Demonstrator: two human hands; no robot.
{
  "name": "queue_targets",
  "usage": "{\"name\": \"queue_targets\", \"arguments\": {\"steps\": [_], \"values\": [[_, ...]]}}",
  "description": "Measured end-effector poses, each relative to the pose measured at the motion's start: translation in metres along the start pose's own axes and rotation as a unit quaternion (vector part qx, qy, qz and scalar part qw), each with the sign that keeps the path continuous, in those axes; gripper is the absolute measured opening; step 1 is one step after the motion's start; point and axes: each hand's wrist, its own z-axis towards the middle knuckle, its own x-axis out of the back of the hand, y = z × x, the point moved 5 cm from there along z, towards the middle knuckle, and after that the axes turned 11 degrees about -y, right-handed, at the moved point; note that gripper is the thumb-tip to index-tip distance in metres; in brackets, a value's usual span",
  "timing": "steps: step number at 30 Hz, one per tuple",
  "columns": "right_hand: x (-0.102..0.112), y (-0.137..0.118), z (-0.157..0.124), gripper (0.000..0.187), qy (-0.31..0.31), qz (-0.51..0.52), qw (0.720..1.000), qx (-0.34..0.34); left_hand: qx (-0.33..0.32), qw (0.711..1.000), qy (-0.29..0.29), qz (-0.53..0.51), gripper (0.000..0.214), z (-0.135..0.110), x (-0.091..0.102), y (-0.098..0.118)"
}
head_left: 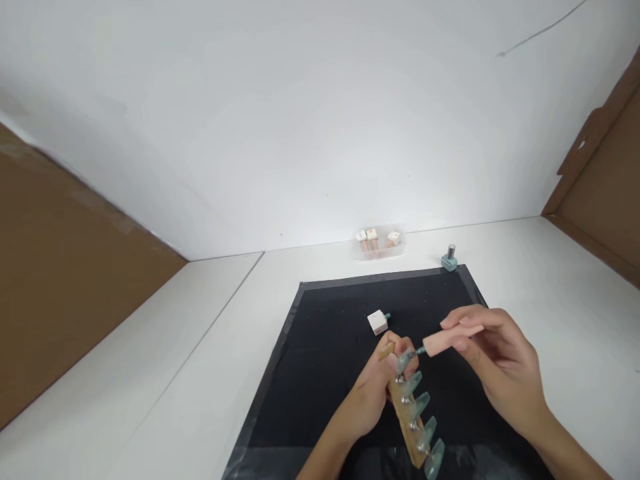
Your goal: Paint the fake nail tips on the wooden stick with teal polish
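Note:
My left hand [373, 393] grips a wooden strip [411, 430] that carries several translucent green false nail tips [420, 405] in a row on small metallic holders. My right hand [500, 363] holds a pink nail polish brush cap [447, 339] between thumb and fingers. Its green-coated brush meets the nail tip [404, 361] at the strip's far end, close to my left fingers; whether the bristles press on it I cannot tell. Just beyond my left hand lies a small white cube-shaped nail polish bottle [378, 323], on its side or tilted, with a green neck.
Both hands work over a black mat [330, 347] on a white table [150, 373]. At the back, a clear plastic box [380, 252] contains several white-and-pink bottles. A green bottle-like piece with a silver top [449, 259] stands by the mat's far right corner. Brown cardboard panels [65, 267] flank the table.

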Motion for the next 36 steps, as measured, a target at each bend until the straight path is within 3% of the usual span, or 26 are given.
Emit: {"name": "queue_targets", "arguments": {"steps": [3,7,11,15,19,22,27,31,36], "values": [[-0.004,-0.001,0.000,0.006,-0.034,0.012,0.999,0.014,-0.002,0.999,0.004,-0.038,0.046,0.003,-0.001,0.000],[-0.001,-0.002,0.000,0.007,-0.010,0.010,1.000,0.018,-0.002,0.997,-0.024,-0.077,0.044,0.006,-0.006,0.001],[-0.004,-0.004,0.000,0.008,-0.045,0.018,0.998,0.041,0.000,0.994,-0.013,-0.109,0.045,0.008,-0.008,0.003],[0.000,-0.004,0.001,0.009,-0.015,0.011,0.999,0.035,0.000,0.993,-0.026,-0.117,0.045,0.009,-0.011,0.003],[-0.005,-0.005,0.001,0.008,-0.063,0.033,0.996,0.054,0.014,0.991,-0.009,-0.131,0.047,0.009,-0.010,0.004],[-0.002,-0.003,-0.001,0.011,-0.030,0.029,0.998,0.053,0.013,0.991,-0.032,-0.133,0.044,0.008,-0.013,0.007],[-0.004,-0.002,-0.003,0.014,-0.057,0.046,0.995,0.062,0.009,0.987,-0.040,-0.155,0.045,0.007,-0.015,0.010],[-0.001,0.000,-0.003,0.016,-0.017,0.042,0.997,0.055,-0.002,0.989,-0.042,-0.144,0.044,0.007,-0.014,0.010],[-0.003,0.000,-0.002,0.014,-0.038,0.039,0.997,0.049,0.004,0.988,-0.054,-0.147,0.042,0.007,-0.014,0.007]]}}
